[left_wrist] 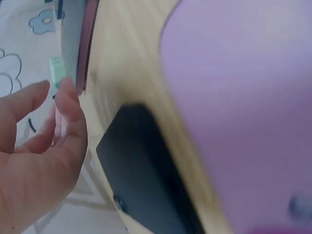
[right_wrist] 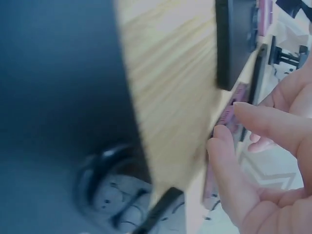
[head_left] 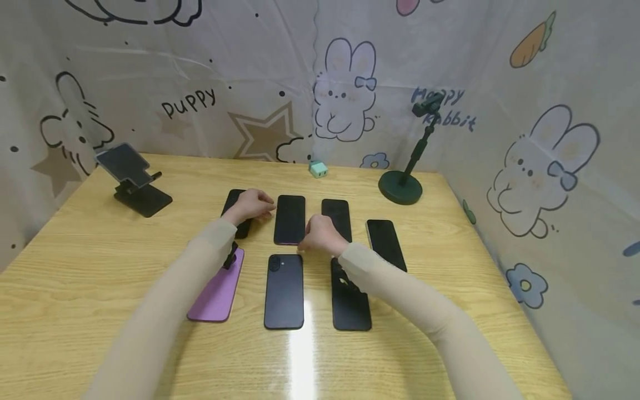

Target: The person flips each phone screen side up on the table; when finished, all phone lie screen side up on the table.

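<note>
Both hands hover at a black-screened phone with a purple edge (head_left: pixel 290 219) in the middle of the back row. My left hand (head_left: pixel 252 204) has its fingertips just off its left side, fingers loosely bent and thumb apart, with nothing between them. That hand and wrist partly cover another black phone (head_left: pixel 244 229). At the phone's near right corner is my right hand (head_left: pixel 322 236). In the right wrist view its thumb and index finger stand slightly apart right at the purple-edged phone (right_wrist: pixel 227 115). A third black phone (head_left: pixel 337 214) lies partly behind this hand.
In front lie a purple phone (head_left: pixel 217 294), a dark blue phone with its camera up (head_left: pixel 284 294) and a black phone (head_left: pixel 351 305). Another phone (head_left: pixel 386 244) lies right. A tilted stand (head_left: pixel 142 197), a pale green charger (head_left: pixel 318 170) and a dark round-based stand (head_left: pixel 400 188) stand behind.
</note>
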A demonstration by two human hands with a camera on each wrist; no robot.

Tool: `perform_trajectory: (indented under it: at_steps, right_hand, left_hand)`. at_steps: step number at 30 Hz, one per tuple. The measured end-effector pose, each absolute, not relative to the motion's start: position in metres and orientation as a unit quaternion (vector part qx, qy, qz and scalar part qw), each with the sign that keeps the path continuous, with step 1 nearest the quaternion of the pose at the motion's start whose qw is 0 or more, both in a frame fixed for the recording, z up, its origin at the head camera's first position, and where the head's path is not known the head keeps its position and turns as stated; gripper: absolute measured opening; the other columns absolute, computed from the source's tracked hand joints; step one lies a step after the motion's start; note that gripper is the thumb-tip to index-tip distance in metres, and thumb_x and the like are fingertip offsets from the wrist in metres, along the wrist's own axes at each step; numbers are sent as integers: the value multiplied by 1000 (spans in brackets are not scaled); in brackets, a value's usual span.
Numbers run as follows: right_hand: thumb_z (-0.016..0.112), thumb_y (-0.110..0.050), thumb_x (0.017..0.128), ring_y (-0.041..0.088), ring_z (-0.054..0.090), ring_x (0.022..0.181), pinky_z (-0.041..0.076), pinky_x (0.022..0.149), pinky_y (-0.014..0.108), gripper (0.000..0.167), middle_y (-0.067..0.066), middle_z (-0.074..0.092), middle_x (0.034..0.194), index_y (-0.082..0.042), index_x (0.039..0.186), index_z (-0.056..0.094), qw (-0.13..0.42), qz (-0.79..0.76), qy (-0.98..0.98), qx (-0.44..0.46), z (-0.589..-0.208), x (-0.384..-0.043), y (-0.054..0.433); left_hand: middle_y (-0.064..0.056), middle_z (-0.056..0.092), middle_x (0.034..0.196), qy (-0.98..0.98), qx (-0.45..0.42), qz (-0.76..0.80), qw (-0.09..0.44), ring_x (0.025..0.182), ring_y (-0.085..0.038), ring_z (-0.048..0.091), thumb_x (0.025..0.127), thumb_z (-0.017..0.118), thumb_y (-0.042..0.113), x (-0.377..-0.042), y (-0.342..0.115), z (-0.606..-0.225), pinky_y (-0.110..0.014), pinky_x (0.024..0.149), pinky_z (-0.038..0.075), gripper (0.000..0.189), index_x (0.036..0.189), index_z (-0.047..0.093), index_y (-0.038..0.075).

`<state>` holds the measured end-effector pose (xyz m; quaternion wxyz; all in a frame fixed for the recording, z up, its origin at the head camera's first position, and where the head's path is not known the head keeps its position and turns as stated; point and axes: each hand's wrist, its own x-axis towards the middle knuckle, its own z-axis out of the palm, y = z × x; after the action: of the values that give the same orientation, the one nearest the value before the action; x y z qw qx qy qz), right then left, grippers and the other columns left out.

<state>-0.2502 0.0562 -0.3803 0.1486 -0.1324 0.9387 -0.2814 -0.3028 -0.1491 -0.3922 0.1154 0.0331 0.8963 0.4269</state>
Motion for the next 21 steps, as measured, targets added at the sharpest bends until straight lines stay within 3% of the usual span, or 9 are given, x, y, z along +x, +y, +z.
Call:
perform_trajectory:
  at_steps: [4, 6, 7, 11, 16, 21]
  right_hand:
    - [80, -12, 76, 11, 53, 57, 45, 54, 23, 19, 5, 62, 72, 0, 79, 65, 142, -285, 936, -147, -371, -248, 49]
    - [80, -12, 76, 15, 64, 69, 53, 64, 26, 32, 13, 69, 90, 5, 100, 67, 150, -299, 930, -154, -367, -249, 43]
    - [79, -12, 77, 17, 67, 71, 55, 66, 28, 36, 15, 71, 91, 7, 105, 66, 161, -308, 924, -157, -365, -250, 40]
    - [77, -12, 79, 20, 71, 70, 57, 66, 28, 34, 14, 73, 84, 6, 106, 65, 201, -347, 901, -164, -366, -253, 24]
    - [76, -12, 81, 17, 72, 71, 56, 65, 23, 30, 11, 74, 85, 4, 104, 66, 232, -369, 886, -154, -375, -257, 5]
    - [75, -11, 82, 16, 72, 73, 56, 65, 22, 30, 12, 75, 85, 5, 106, 66, 241, -378, 883, -142, -378, -257, -11]
  left_hand:
    - [-25, 66, 105, 889, 24, 450, 81, 80, -21, 66, 95, 57, 10, -308, -161, -390, -26, 70, 56, 27, 113, 60, -9]
    - [-26, 66, 104, 883, 15, 464, 67, 76, -17, 66, 94, 57, 8, -310, -167, -390, -22, 67, 55, 26, 112, 61, -10]
    - [-26, 66, 103, 881, 11, 469, 60, 75, -16, 66, 94, 57, 8, -310, -170, -391, -21, 66, 55, 25, 111, 61, -10]
    - [-25, 67, 102, 888, 9, 460, 28, 80, -23, 66, 93, 56, 9, -307, -181, -394, -23, 68, 54, 25, 110, 63, -9]
    - [-24, 66, 110, 910, 4, 413, -16, 100, -35, 61, 92, 57, 9, -304, -192, -395, -38, 87, 48, 24, 109, 65, -6]
    - [-27, 59, 120, 915, -11, 402, -27, 115, -40, 51, 92, 55, 6, -302, -203, -392, -48, 101, 39, 25, 113, 62, -7]
